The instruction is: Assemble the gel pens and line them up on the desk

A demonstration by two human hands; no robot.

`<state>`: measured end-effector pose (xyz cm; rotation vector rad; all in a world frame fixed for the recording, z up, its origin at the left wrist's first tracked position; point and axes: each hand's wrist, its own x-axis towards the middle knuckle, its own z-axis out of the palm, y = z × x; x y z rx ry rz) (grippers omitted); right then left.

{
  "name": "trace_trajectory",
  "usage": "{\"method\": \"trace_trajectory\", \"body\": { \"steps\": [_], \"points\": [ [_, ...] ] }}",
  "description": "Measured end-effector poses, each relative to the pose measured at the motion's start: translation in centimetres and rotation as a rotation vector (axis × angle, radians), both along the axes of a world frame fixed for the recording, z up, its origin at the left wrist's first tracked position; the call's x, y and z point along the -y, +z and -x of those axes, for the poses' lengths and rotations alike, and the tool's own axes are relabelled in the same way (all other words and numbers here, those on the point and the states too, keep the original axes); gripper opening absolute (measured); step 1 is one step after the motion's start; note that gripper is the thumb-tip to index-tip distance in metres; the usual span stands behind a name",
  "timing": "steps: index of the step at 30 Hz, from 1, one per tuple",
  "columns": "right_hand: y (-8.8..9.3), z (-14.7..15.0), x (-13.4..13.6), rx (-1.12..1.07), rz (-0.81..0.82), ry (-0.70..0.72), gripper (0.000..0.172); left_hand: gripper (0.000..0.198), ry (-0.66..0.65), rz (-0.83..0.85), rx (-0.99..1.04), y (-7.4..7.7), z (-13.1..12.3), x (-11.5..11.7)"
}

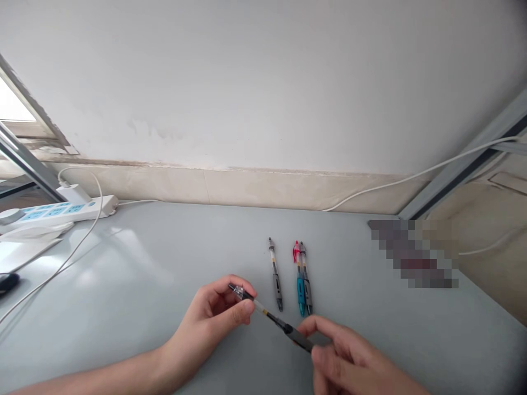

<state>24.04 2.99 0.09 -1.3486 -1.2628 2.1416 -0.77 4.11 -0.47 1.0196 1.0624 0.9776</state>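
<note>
Both hands hold one clear-barrelled pen with a dark grip (pixel 269 316) just above the grey table (pixel 144 274). My left hand (pixel 216 318) pinches the clear clip end between thumb and fingers. The dark grip end sits in the fingertips of my right hand (pixel 346 354). Just beyond the held pen, three more pens lie on the table, tips toward me: a grey-gripped one (pixel 275 274), a red-clipped one with a teal grip (pixel 298 277), and a grey one (pixel 305 278) touching its right side.
A white power strip with blue sockets (pixel 57 211) and its plugged cables (pixel 78 241) lie at the far left. A white cable (pixel 411 178) runs along the wall at the right. A blurred patch (pixel 415 255) covers something at the table's right.
</note>
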Motion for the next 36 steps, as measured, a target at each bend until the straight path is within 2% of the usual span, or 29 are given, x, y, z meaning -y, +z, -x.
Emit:
{"method": "trace_trajectory", "body": {
  "steps": [4, 8, 11, 13, 20, 22, 27, 31, 36],
  "points": [
    [-0.14, -0.02, -0.1, -0.012, -0.019, 0.029, 0.053, 0.024, -0.005, -0.001, -0.025, -0.15, 0.09, -0.18],
    [-0.29, -0.1, -0.04, 0.006, 0.051, -0.015, 0.064, 0.025, -0.003, -0.009, -0.02, -0.09, 0.05, -0.11],
    [0.0, -0.09, -0.09, -0.018, 0.024, -0.046, 0.055, 0.028, 0.008, -0.006, -0.006, 0.0, -0.06, -0.02],
    [0.11, -0.07, -0.17, -0.043, 0.008, -0.013, 0.052, 0.03, 0.012, -0.004, -0.005, 0.02, -0.1, 0.01],
    [-0.15, 0.17, -0.19, -0.025, 0.073, -0.067, 0.058, 0.028, 0.003, -0.01, -0.007, -0.23, -0.02, 0.03],
    [0.03, 0.21, -0.25, -0.033, 0.033, -0.053, 0.051, 0.028, 0.006, -0.01, -0.003, -0.32, 0.01, 0.03],
    [0.44, 0.27, -0.3, -0.035, -0.02, 0.025, 0.047, 0.028, -0.011, 0.002, -0.024, -0.33, 0.03, -0.02],
    [0.32, 0.33, -0.24, -0.025, -0.059, -0.032, 0.051, 0.029, 0.007, -0.011, -0.022, -0.18, -0.06, -0.07],
    [-0.37, 0.01, 0.01, -0.01, 0.015, 0.012, 0.055, 0.029, 0.007, -0.016, -0.01, -0.27, -0.08, -0.11]
  ]
}}
